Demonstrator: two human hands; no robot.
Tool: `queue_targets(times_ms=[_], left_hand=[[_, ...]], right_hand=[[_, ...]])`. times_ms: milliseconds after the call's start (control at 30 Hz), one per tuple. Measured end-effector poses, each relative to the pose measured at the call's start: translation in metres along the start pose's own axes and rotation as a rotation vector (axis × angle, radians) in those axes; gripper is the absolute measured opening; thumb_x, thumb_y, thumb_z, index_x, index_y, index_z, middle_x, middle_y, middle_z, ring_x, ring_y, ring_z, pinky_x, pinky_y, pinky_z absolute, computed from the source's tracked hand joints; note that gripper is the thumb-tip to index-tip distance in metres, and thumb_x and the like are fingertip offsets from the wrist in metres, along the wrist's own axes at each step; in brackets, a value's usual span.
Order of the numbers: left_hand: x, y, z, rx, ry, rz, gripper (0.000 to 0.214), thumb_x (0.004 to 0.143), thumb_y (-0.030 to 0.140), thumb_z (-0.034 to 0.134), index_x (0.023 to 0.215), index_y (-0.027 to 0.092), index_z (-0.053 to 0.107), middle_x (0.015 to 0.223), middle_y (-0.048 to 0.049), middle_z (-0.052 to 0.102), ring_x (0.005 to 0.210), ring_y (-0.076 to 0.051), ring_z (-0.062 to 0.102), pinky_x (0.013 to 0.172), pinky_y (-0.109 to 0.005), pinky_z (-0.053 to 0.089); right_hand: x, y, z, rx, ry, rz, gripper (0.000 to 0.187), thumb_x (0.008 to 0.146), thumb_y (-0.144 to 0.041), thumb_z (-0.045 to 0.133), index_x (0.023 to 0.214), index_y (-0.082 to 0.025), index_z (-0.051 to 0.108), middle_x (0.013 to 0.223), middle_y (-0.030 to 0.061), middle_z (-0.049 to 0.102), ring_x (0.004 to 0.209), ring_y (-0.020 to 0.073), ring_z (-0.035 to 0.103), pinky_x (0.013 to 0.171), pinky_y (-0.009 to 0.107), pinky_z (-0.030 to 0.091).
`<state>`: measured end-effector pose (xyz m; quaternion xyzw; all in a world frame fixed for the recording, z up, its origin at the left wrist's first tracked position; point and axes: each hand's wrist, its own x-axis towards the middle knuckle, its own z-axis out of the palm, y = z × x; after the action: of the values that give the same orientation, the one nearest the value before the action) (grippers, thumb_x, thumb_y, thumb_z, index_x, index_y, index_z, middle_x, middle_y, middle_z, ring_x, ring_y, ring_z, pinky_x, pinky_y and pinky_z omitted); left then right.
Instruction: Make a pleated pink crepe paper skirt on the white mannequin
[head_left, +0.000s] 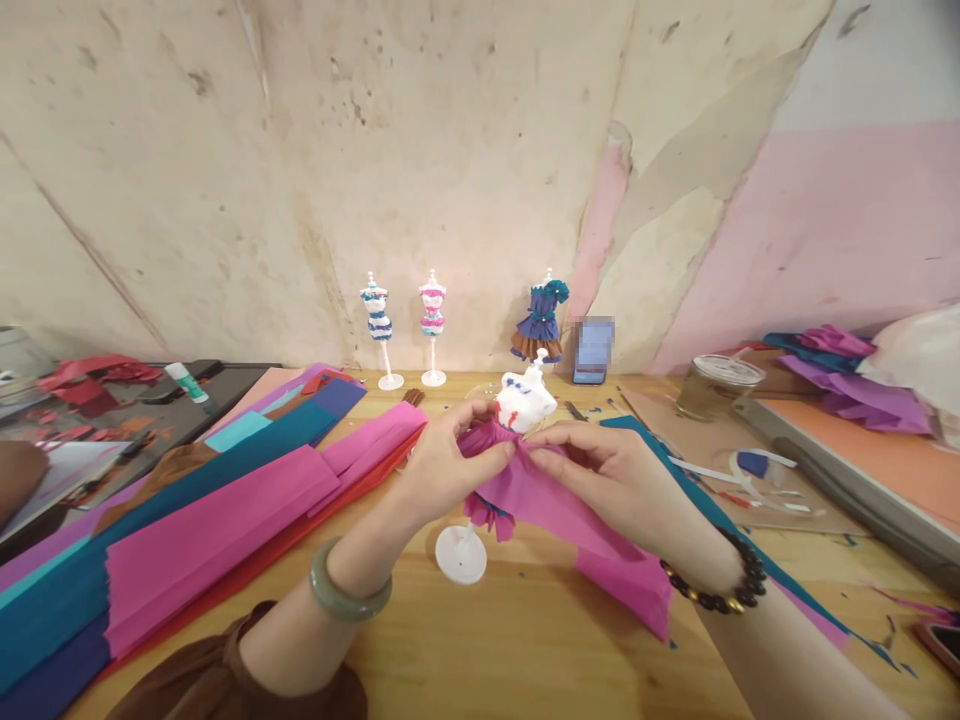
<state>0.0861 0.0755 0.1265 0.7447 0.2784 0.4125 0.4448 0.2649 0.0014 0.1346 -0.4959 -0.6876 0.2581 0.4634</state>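
A small white mannequin (527,398) on a stand stands tilted between my hands, with blue and red marks on its chest. Magenta crepe paper (551,497) is gathered around its waist, and a long strip of it trails down to the right. My left hand (450,455) pinches the gathers at the waist between thumb and fingers. Beside it, my right hand (600,465) pinches the same paper at the waist's right side. Below hang a ruffled magenta edge and a bit of blue. The round white base (461,555) shows under the paper.
Folded crepe paper strips (225,500) in several colours cover the left side. Two mannequins (433,320) and a dressed one (541,315) stand by the wall, near a phone (594,350). A lidded cup (720,388) and paper scraps are on the right. A glue stick (186,382) lies at left.
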Motion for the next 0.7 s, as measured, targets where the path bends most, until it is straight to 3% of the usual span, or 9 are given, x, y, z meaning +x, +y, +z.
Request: queue_targets(times_ms=[300, 700], left_hand=[[-0.0016, 0.0051, 0.0030, 0.027, 0.029, 0.038, 0.019, 0.075, 0.023, 0.067, 0.092, 0.015, 0.064, 0.104, -0.0103, 0.071, 0.102, -0.025, 0.065, 0.093, -0.039, 0.049], [-0.0046, 0.0031, 0.0055, 0.061, 0.049, 0.015, 0.026, 0.075, 0.022, 0.069, 0.100, 0.013, 0.066, 0.107, -0.0123, 0.072, 0.105, -0.027, 0.066, 0.096, -0.042, 0.050]], right_hand=[[0.0011, 0.0005, 0.0042, 0.077, 0.066, 0.099, 0.018, 0.083, -0.038, 0.067, 0.080, -0.021, 0.071, 0.084, 0.0036, 0.076, 0.078, 0.0195, 0.069, 0.071, 0.031, 0.056], [0.0031, -0.0032, 0.0048, 0.116, 0.071, 0.113, 0.020, 0.082, -0.039, 0.068, 0.075, -0.021, 0.066, 0.076, 0.0022, 0.072, 0.070, 0.0174, 0.066, 0.067, 0.029, 0.055]])
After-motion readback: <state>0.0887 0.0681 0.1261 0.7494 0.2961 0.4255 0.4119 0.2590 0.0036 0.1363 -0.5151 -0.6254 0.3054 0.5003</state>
